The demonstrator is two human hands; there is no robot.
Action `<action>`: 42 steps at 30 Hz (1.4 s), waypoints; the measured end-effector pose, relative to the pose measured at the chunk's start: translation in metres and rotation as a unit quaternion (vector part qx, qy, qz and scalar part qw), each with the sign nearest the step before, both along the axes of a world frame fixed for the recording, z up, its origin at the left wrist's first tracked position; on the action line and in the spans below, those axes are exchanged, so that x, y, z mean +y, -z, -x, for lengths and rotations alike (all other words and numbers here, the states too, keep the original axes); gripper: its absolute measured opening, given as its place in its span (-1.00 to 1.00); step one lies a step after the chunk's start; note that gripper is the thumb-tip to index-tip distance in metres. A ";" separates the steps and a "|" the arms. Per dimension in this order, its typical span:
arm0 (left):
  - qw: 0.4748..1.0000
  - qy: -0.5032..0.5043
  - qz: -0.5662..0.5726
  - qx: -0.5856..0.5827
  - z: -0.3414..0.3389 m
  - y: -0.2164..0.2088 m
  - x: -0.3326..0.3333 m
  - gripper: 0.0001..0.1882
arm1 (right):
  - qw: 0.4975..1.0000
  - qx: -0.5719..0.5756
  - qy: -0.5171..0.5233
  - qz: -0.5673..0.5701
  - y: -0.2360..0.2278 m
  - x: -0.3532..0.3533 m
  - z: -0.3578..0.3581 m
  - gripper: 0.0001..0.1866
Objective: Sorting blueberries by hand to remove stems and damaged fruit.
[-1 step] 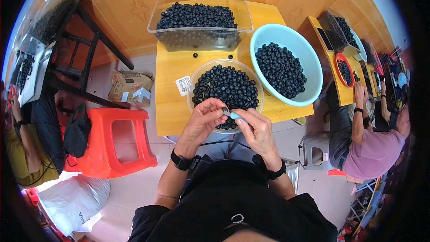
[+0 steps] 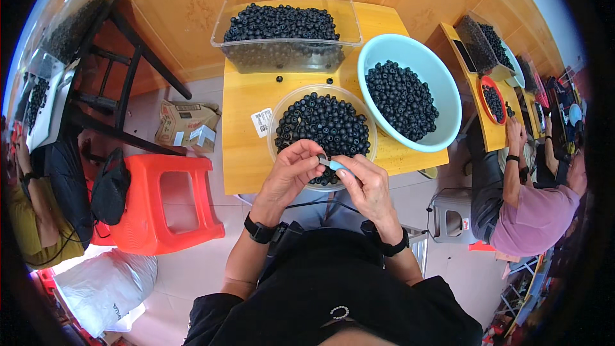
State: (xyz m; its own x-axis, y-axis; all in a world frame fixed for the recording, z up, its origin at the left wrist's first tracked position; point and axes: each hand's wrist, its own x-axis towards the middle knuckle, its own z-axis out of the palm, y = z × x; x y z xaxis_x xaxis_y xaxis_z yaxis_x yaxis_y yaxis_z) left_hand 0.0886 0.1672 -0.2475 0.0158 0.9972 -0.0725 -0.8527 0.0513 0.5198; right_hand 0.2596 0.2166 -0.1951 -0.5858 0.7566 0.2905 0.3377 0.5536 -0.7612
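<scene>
Over the near edge of a round clear tub (image 2: 272, 129), my left hand (image 2: 293, 172) pinches a small round black piece (image 2: 321, 156) between thumb and fingertips. My right hand (image 2: 369, 187) grips a short-bladed knife with a light blue handle (image 2: 336, 165). Its flat metal blade reaches to the piece; the exact point of contact is too small to tell. Many similar black bead-like pieces (image 2: 327, 122) with small holes fill the tub just beyond my hands.
Behind the tub stands a clear rectangular bin (image 2: 282, 57) of black pieces; right of it, a pale blue basin (image 2: 448, 109) holds more. All rest on a yellow table (image 2: 246, 166). A red stool (image 2: 144, 211) is at left. Another person (image 2: 532, 218) works at the right.
</scene>
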 end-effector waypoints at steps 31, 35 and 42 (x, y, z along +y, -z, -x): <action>0.999 0.007 0.030 -0.027 -0.009 0.002 -0.002 -0.88 | 1.000 0.002 0.000 0.002 -0.003 -0.002 -0.006 -0.80; 0.999 0.005 0.031 -0.022 -0.010 0.003 -0.002 -0.88 | 1.000 -0.007 0.002 -0.008 -0.002 -0.002 -0.006 -0.80; 0.999 0.033 -0.009 -0.041 -0.011 0.005 -0.004 -0.87 | 0.998 -0.015 0.057 -0.034 0.006 0.005 -0.007 -0.82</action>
State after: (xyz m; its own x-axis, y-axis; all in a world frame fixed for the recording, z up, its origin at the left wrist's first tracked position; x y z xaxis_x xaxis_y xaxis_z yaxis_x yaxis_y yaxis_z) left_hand 0.0992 0.1630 -0.2525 0.0874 0.9949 -0.0501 -0.8877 0.1006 0.4493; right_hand 0.2664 0.2218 -0.2015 -0.5069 0.7974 0.3275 0.4234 0.5612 -0.7112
